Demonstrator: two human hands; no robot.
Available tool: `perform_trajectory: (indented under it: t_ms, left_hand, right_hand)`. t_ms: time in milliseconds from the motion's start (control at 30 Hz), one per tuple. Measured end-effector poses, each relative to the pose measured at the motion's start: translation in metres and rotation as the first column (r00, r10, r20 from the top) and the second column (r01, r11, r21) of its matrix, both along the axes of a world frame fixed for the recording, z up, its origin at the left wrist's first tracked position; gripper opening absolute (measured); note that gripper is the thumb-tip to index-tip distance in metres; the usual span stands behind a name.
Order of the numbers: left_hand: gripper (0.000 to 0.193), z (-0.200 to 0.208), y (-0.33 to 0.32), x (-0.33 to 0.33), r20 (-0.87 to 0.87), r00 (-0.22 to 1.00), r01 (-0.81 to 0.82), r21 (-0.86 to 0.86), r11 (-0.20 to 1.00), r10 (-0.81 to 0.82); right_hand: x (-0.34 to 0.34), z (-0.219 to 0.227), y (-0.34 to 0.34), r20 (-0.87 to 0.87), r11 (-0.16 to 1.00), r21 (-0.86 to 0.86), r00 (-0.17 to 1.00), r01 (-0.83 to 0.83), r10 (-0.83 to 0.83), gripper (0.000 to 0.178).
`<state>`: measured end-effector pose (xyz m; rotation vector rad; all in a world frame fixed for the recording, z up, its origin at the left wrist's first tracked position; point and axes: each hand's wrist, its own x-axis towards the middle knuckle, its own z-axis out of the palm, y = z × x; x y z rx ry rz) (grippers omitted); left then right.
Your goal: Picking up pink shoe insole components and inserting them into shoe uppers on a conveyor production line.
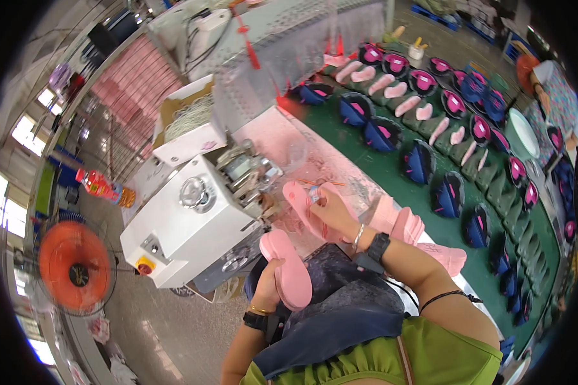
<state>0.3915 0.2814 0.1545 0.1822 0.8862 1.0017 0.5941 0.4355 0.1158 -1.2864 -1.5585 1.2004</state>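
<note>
My left hand [268, 292] is wrapped round the side of a thick pink shoe sole [291, 277], which it holds up in front of my lap; the layered edge suggests more than one piece. Over the pale, pink-dusted worktop my right hand [332, 213] has its fingers closed at the edge of another pink sole [298, 198]. Part of a further pink sole [332, 188] shows just beyond that hand. A small pale bluish thing lies by the right fingertips, too small to name. To the left stands a white machine [189, 221] with a metal working head [249, 168].
Pink soles lie stacked [398, 221] beside my right forearm. A green conveyor [392, 157] carries rows of blue-and-pink shoe uppers [419, 160] and pink insoles. Left are a box of white cord [185, 125], a red-labelled bottle [106, 187] and an orange fan [74, 266]. Another person [559, 96] is far right.
</note>
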Motion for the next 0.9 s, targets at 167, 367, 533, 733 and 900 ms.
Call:
perform_trajectory:
  t_ms: [167, 367, 533, 733, 900]
  left_hand:
    - [0.045, -0.006, -0.025, -0.015, 0.049, 0.999, -0.006, 0.008, 1.000, 0.005]
    - [0.045, 0.000, -0.030, -0.027, -0.051, 0.998, -0.034, 0.051, 0.998, 0.037]
    - [0.042, -0.009, -0.024, -0.035, -0.081, 0.996, -0.033, 0.080, 0.996, 0.040]
    - [0.039, -0.011, -0.022, -0.027, -0.261, 0.961, -0.085, 0.040, 0.996, 0.093]
    - [0.037, 0.006, -0.030, -0.024, -0.322, 0.946, -0.039, 0.023, 0.999, 0.044]
  right_hand:
    - [-0.056, 0.003, 0.074, 0.218, 0.995, 0.096, 0.975, 0.029, -0.049, 0.034]
    - [-0.048, 0.021, 0.085, 0.331, 0.986, 0.168, 0.942, -0.002, -0.055, 0.038]
    - [-0.016, 0.034, 0.091, 0.393, 0.754, 0.655, 0.872, -0.043, -0.291, 0.030]
    - [-0.051, -0.008, 0.106, 0.364, 0.993, 0.101, 0.927, 0.061, -0.094, 0.036]
    - [-0.092, -0.004, 0.143, 0.045, 0.972, -0.129, 0.981, 0.195, -0.191, 0.035]
